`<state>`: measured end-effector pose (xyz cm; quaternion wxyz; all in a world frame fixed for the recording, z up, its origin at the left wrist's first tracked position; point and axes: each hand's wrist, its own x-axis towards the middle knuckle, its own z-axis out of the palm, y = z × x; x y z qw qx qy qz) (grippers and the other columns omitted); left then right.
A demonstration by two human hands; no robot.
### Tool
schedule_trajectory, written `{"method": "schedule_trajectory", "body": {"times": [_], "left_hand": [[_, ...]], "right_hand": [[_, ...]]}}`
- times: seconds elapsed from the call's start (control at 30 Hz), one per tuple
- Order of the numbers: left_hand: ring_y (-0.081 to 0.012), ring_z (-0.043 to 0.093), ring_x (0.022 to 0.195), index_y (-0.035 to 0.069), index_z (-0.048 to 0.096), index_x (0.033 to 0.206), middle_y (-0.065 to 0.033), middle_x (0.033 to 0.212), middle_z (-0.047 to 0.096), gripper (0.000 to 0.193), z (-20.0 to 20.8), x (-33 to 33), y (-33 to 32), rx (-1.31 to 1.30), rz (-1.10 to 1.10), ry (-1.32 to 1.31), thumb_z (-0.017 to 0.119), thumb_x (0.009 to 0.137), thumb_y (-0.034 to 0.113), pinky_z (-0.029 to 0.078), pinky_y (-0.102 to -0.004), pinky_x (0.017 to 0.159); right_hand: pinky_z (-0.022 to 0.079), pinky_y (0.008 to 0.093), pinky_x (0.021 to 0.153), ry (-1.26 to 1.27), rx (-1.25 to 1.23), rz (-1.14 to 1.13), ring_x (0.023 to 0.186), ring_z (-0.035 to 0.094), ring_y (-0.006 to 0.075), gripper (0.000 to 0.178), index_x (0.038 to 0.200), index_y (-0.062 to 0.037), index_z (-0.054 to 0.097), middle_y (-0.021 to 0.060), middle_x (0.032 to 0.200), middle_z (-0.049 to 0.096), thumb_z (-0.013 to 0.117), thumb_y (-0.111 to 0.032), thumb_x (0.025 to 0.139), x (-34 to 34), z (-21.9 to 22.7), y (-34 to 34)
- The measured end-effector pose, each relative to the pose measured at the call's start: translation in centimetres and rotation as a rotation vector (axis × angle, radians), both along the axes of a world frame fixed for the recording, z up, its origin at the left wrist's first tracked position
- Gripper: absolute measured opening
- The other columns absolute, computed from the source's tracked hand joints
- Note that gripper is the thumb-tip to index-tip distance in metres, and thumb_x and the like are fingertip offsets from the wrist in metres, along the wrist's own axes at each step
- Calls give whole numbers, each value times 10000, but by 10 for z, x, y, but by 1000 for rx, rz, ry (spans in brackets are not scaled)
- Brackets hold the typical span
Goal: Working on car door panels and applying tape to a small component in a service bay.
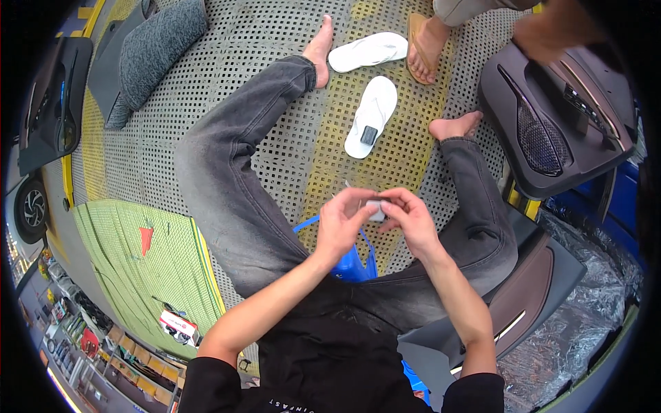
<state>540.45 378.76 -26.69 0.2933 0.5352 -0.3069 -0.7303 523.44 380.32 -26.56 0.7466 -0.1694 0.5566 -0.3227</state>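
Note:
Between my legs both hands meet over the floor, each with thumb and fingers pinched together. My left hand (339, 224) and my right hand (413, 219) grip a small pale grey piece (376, 210) from its two sides. Its exact kind is too small to make out, and fingers cover part of it. Below the hands lies a blue bag (352, 265) with a blue strap, partly hidden by my left forearm and leg. Beyond the hands, a small dark block (369, 135) rests on the heel of a white flip-flop (375, 103).
A second white flip-flop (368, 52) lies beside another person's sandalled foot (428, 48). At right stands a car door panel (551, 131), with another panel (516, 296) near my right thigh. A green mat (144, 261) and a grey cushion (162, 51) are at left.

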Motion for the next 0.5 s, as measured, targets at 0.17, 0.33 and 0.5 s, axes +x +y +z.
{"method": "schedule_trajectory", "body": {"times": [0.17,0.33,0.5], "left_hand": [[-102,579,886,17,614,1091,-39,991,648,236,-65,-11,-60,-104,32,-290,600,898,152,464,-260,768],[-204,628,860,10,598,1099,-122,1000,647,304,-163,-37,-101,-92,-159,-595,652,846,171,502,-333,781],[-357,561,1020,123,457,1267,-173,1133,477,600,-225,-77,-99,-221,-573,-967,748,750,204,496,-452,814]], "right_hand": [[532,335,654,188,-44,-206,855,587,126,203,1054,-72,584,30,977,612,533,-211,914,-40,-102,-51],[517,297,718,416,130,-441,847,566,129,244,1108,-72,594,16,971,604,572,-187,894,-95,-204,-112],[495,280,616,329,196,-681,736,573,120,218,1017,-57,621,34,853,622,641,-173,834,-65,-256,-138]]}}
